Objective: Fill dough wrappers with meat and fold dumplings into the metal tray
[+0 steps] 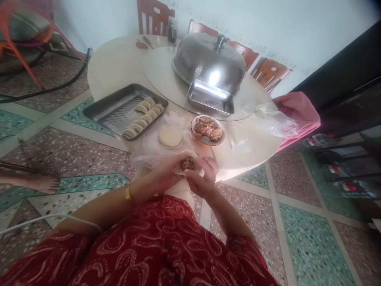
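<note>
My left hand (168, 170) cups a round dumpling wrapper with meat filling (188, 163) in its middle, just over the table's near edge. The fingers of my right hand (204, 176) pinch the near right side of the same wrapper, which is still open at the top. A thin, pale utensil (213, 153) shows beside the right hand; whether the hand touches it, I cannot tell. Ahead lie a stack of round wrappers (170, 137) on a clear plastic sheet (145, 149) and a bowl (223, 135) of minced filling. Folded dumplings (145, 118) stand in rows in a dark tray (108, 109).
A large domed metal lid (205, 59) and a small metal tray (210, 103) rest on the glass turntable (157, 65). Red scissors (141, 44) and a dark bottle (172, 29) are farther back. At right lie a plastic bag (278, 121) and pink cloth (300, 111). A bare foot (41, 182) shows at left.
</note>
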`<act>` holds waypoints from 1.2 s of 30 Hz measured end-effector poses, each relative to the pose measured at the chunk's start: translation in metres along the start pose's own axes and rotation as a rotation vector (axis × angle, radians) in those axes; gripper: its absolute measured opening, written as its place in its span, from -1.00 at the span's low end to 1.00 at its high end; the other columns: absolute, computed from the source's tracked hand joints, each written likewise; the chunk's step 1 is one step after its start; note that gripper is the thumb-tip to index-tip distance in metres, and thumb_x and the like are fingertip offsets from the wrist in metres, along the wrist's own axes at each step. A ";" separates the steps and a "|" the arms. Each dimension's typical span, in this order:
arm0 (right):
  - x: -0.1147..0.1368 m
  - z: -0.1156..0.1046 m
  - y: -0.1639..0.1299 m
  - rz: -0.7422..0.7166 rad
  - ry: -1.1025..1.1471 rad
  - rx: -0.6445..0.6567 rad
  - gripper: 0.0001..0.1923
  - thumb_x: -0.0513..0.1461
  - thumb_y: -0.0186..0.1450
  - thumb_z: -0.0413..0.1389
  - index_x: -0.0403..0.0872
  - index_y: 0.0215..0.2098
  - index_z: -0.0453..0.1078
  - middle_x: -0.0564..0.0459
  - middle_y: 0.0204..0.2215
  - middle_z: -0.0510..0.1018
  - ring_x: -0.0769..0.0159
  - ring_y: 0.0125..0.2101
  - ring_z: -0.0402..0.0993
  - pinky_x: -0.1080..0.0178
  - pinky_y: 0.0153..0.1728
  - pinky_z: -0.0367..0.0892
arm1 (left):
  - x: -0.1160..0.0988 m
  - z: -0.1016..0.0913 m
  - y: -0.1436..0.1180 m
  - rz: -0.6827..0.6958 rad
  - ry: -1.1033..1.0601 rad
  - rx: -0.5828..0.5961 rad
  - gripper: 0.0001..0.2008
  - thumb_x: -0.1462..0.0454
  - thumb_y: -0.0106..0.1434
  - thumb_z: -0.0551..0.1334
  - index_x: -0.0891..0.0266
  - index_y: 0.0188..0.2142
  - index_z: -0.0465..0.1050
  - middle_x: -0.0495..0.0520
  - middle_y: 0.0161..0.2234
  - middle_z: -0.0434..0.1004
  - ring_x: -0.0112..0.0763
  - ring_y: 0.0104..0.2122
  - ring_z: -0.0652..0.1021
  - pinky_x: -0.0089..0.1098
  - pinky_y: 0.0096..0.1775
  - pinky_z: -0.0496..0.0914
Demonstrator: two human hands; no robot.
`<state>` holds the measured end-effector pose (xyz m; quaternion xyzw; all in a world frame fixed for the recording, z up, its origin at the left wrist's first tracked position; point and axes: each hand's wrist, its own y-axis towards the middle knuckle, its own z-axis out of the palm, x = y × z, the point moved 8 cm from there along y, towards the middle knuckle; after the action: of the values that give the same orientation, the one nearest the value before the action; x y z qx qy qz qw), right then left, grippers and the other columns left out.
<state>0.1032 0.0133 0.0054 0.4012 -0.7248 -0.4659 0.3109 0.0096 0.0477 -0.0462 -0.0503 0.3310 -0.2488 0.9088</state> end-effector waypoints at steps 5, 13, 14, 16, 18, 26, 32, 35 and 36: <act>0.003 0.003 0.004 0.016 -0.031 0.045 -0.90 -0.24 0.29 0.10 0.10 -0.29 0.44 0.03 -0.02 0.43 0.18 0.02 0.28 0.07 0.00 0.32 | -0.005 -0.004 -0.003 0.085 0.233 -0.027 -0.78 0.14 0.16 0.33 0.25 -0.46 0.45 -0.02 -0.45 0.42 -0.51 -0.46 0.37 -0.54 -0.47 0.29; -0.005 0.004 0.010 0.180 -0.006 0.047 -0.88 -0.30 0.25 0.12 0.06 -0.29 0.41 -0.01 0.00 0.41 0.15 0.04 0.33 0.02 0.02 0.38 | -0.005 -0.011 -0.005 0.122 0.342 -0.008 -0.70 0.03 0.23 0.29 0.22 -0.27 0.59 0.11 -0.24 0.61 -0.30 -0.17 0.57 -0.44 -0.17 0.43; -0.007 0.004 0.010 0.204 0.008 0.041 -0.88 -0.30 0.24 0.13 0.07 -0.28 0.41 -0.01 0.00 0.41 0.15 0.02 0.36 0.01 0.02 0.39 | -0.005 -0.012 -0.005 0.134 0.340 -0.001 -0.69 0.02 0.23 0.29 0.22 -0.25 0.59 0.13 -0.20 0.62 -0.27 -0.13 0.57 -0.41 -0.13 0.44; -0.010 0.004 0.011 0.253 0.040 0.027 -0.87 -0.29 0.24 0.14 0.08 -0.28 0.42 -0.01 0.01 0.41 0.15 0.00 0.39 -0.01 0.01 0.40 | -0.005 -0.013 -0.005 0.159 0.335 0.009 -0.65 0.01 0.23 0.29 0.25 -0.23 0.60 0.17 -0.16 0.63 -0.24 -0.13 0.58 -0.38 -0.12 0.45; -0.014 0.004 0.011 0.306 0.070 0.014 -0.88 -0.29 0.23 0.14 0.10 -0.29 0.43 -0.01 0.01 0.43 0.12 0.02 0.39 -0.04 0.02 0.39 | -0.006 -0.013 -0.005 0.173 0.346 0.005 -0.63 0.00 0.23 0.30 0.27 -0.22 0.60 0.19 -0.15 0.63 -0.24 -0.16 0.59 -0.38 -0.14 0.46; -0.025 0.008 0.009 0.434 0.064 -0.012 -0.83 -0.22 0.27 0.13 0.07 -0.15 0.37 -0.09 0.05 0.42 0.08 0.10 0.36 -0.07 0.02 0.42 | -0.006 -0.014 -0.003 0.195 0.323 0.000 -0.65 0.01 0.23 0.31 0.23 -0.18 0.59 0.16 -0.14 0.63 -0.24 -0.12 0.58 -0.37 -0.11 0.44; -0.042 0.023 -0.003 0.517 0.200 0.089 -0.53 -0.16 0.32 0.09 0.02 0.19 0.25 -0.20 0.24 0.30 0.06 0.22 0.28 -0.10 0.13 0.35 | -0.005 -0.017 -0.001 0.183 0.241 -0.065 -0.56 -0.01 0.21 0.33 0.16 0.00 0.56 0.19 -0.04 0.58 -0.20 -0.02 0.54 -0.34 -0.06 0.45; -0.044 0.032 -0.005 0.521 0.320 0.165 -0.60 -0.18 0.34 0.06 0.04 0.15 0.33 -0.15 0.23 0.34 0.11 0.20 0.34 -0.05 0.11 0.40 | -0.008 -0.015 -0.002 0.200 0.213 -0.096 -0.50 0.01 0.18 0.37 0.13 0.06 0.52 0.16 -0.04 0.58 -0.25 -0.04 0.55 -0.38 -0.09 0.46; -0.044 0.032 -0.005 0.514 0.350 0.164 -0.62 -0.19 0.34 0.06 0.05 0.12 0.35 -0.14 0.22 0.37 0.12 0.18 0.37 -0.05 0.10 0.42 | -0.009 -0.014 -0.003 0.206 0.208 -0.108 -0.48 0.02 0.18 0.37 0.11 0.09 0.49 0.15 -0.05 0.58 -0.28 -0.06 0.56 -0.38 -0.10 0.46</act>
<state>0.0991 0.0645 -0.0143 0.3027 -0.7730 -0.2359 0.5051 -0.0066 0.0504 -0.0514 -0.0390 0.4399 -0.1401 0.8862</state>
